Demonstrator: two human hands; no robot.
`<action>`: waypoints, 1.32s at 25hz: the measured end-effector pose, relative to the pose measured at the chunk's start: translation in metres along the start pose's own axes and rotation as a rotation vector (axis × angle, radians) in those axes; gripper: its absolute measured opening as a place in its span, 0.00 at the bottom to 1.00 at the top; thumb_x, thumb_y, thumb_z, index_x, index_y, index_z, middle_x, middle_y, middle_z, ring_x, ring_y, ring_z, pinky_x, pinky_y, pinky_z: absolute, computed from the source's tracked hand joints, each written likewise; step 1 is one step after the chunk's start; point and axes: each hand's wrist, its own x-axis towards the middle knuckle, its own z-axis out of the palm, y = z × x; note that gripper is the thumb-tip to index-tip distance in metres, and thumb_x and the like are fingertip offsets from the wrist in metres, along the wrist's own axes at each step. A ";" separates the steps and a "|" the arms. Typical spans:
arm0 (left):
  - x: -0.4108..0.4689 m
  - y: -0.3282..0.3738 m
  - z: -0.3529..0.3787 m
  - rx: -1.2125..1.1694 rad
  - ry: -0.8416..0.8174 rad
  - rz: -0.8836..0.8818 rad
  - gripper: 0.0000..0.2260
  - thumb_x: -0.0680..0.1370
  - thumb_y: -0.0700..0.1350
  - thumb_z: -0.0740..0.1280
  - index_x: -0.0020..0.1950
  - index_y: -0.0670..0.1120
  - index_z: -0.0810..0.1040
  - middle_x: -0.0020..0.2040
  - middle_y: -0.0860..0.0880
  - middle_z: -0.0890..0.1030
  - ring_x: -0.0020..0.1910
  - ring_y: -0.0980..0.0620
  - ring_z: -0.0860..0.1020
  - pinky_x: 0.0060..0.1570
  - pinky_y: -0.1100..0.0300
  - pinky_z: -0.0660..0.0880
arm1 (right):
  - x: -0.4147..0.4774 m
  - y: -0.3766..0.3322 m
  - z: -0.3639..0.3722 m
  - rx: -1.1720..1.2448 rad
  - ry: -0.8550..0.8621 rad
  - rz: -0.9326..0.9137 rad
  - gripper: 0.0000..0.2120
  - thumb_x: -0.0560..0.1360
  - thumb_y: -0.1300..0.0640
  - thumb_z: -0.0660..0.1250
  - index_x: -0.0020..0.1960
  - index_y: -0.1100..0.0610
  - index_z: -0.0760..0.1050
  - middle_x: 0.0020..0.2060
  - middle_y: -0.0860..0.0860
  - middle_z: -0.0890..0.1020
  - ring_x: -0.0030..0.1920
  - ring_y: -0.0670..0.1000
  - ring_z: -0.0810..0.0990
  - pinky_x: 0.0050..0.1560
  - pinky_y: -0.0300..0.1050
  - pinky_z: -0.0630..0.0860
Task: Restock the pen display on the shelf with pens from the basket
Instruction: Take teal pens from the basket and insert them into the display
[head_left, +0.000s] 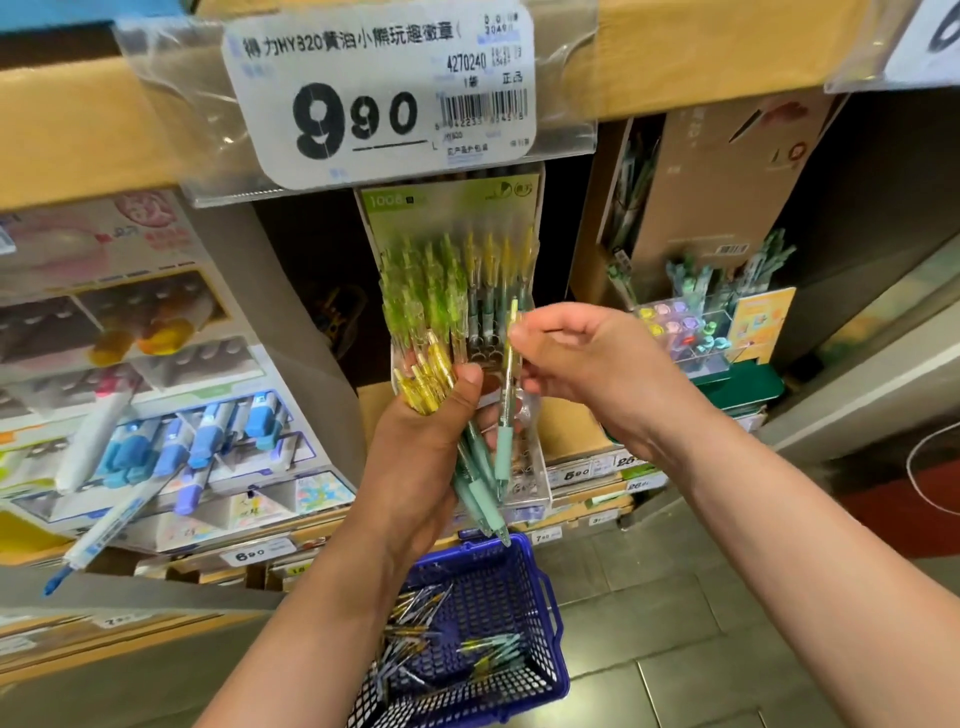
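I note the single pen (503, 447) hanging upright, its clip end pinched between thumb and fingers of the right hand (587, 364), just in front of the clear pen display (530, 467). The left hand (415, 457) is clamped round a bundle of yellow-clipped pens (423, 387), touching the display's front. Unfilled holes show in the display's near rows (back rows already stocked). The upper shelf edge (701, 78) and its price tag (379, 93) overhang closely. The blue basket (551, 639) lies below on the floor, loose pens inside.
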 end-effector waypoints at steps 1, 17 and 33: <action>0.003 0.000 -0.001 -0.013 0.013 -0.010 0.11 0.81 0.47 0.69 0.58 0.43 0.84 0.54 0.41 0.86 0.50 0.45 0.86 0.52 0.48 0.83 | 0.004 -0.006 -0.002 0.010 0.058 -0.046 0.02 0.75 0.59 0.74 0.47 0.57 0.83 0.37 0.52 0.86 0.38 0.49 0.84 0.44 0.41 0.83; 0.006 -0.023 -0.019 -0.087 0.061 -0.026 0.03 0.76 0.46 0.72 0.47 0.48 0.84 0.52 0.40 0.86 0.50 0.42 0.86 0.46 0.54 0.83 | 0.058 -0.025 0.017 -0.296 0.301 -0.534 0.10 0.75 0.61 0.74 0.47 0.46 0.81 0.42 0.43 0.86 0.45 0.45 0.86 0.54 0.48 0.83; -0.003 -0.019 -0.012 -0.097 0.063 -0.076 0.16 0.78 0.49 0.70 0.62 0.42 0.79 0.54 0.40 0.86 0.49 0.44 0.86 0.44 0.53 0.83 | 0.055 -0.004 0.023 -0.928 0.286 -0.439 0.07 0.76 0.56 0.69 0.50 0.51 0.85 0.33 0.41 0.80 0.33 0.41 0.77 0.36 0.22 0.70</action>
